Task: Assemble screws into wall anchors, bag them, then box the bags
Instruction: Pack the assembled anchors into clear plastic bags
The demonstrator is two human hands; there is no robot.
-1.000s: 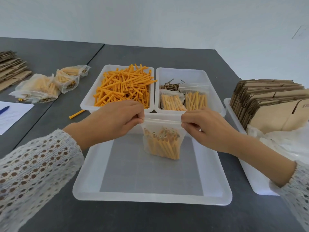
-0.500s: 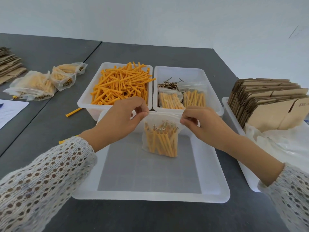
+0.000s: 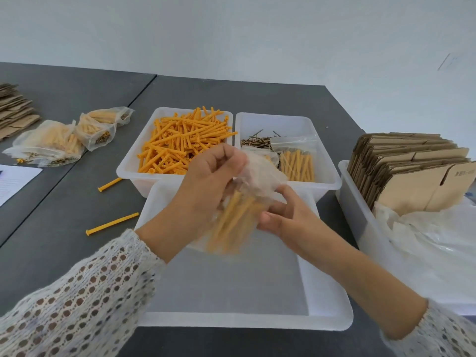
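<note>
Bag point(image 3: 238, 217) of anchors hangs tilted above the front tray point(image 3: 247, 319); I see my left hand point(image 3: 206, 186) gripping its top, right hand point(image 3: 288, 222) fingers loosely spread, touching its side

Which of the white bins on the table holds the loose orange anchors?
The far-left bin, heaped with loose orange anchors. The bin beside it holds screws and bagged sets; the near tray under the hands looks bare; the right bin holds flat cardboard.
</note>
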